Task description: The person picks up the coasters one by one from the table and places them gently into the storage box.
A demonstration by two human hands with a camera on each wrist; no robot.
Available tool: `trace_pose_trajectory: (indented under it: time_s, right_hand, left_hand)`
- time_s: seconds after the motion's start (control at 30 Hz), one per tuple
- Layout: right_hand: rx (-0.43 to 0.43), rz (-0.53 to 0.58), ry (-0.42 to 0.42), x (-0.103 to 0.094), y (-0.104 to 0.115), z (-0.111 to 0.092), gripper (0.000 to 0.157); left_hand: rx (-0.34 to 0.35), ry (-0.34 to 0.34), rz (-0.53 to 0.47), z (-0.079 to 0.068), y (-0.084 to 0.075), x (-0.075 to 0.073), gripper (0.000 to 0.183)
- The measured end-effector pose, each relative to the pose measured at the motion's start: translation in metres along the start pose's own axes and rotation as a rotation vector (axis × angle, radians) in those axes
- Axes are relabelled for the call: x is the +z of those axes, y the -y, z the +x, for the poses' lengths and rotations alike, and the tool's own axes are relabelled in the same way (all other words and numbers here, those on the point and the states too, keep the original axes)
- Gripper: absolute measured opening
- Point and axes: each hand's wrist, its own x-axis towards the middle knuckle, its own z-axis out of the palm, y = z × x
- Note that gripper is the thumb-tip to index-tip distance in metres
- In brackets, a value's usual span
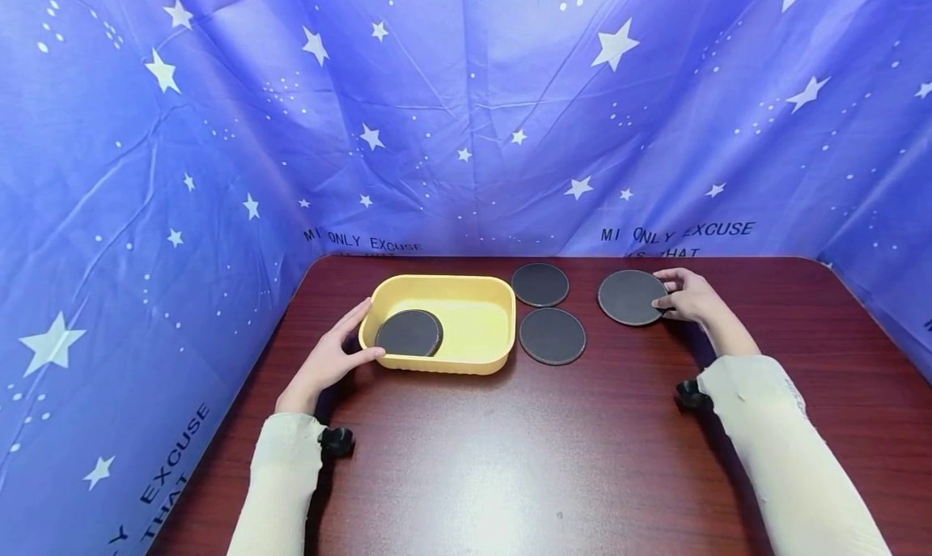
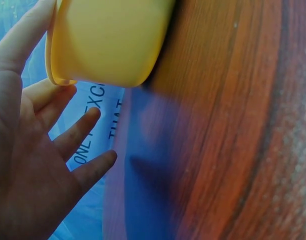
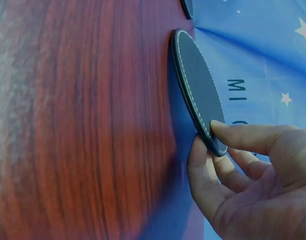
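Makeshift curtained booth (image 1: 218, 119); room type staying unclear.
Blue star-printed cloth (image 1: 466, 95) is hanging along 3 sides, black lettering (image 1: 719, 229) running across it; 1 reddish wood-grain table (image 1: 619, 459) is filling the space between.

My sleeves (image 1: 790, 451) cream. Tub (image 1: 476, 327) yellow. Coasters (image 1: 552, 337) dark grey-black; one I'm holding has pale stitching round the edge. Tabletop (image 1: 466, 451) reddish-brown, dark wood grain. Curtain (image 1: 466, 70) blue-purple, white stars and dots, black lettering.
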Motion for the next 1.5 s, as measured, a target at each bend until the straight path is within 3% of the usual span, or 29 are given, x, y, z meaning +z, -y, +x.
trace_pose_trajectory:
  time_s: [0.23,0.5,0.7,0.9,1.17,1.5]
  right_hand:
    - [0.020,0.175,-0.002,-0.004,-0.005,-0.009,0.065]
    - [0.019,0.262,-0.016,-0.003,-0.006,-0.016,0.062]
    - [0.012,0.370,-0.016,0.002,-0.004,-0.020,0.056]
    - [-0.004,0.407,-0.016,0.010,0.001,-0.022,0.061]
    - [-0.048,0.481,0.012,0.022,0.010,-0.027,0.066]
    - [-0.082,0.453,0.028,0.038,0.026,-0.029,0.069]
  left_hand:
    - [-0.005,-0.003,0.014,-0.001,-0.004,0.001,0.087]
    - [0.000,0.007,-0.011,-0.011,-0.039,-0.004,0.083]
    - [-0.013,0.013,-0.009,-0.013,-0.047,-0.005,0.081]
    - [-0.013,0.015,-0.008,-0.010,-0.038,-0.004,0.083]
    - [-0.004,-0.002,-0.002,0.000,-0.002,0.002,0.087]
    - [0.000,0.001,-0.003,0.000,-0.001,0.001,0.090]
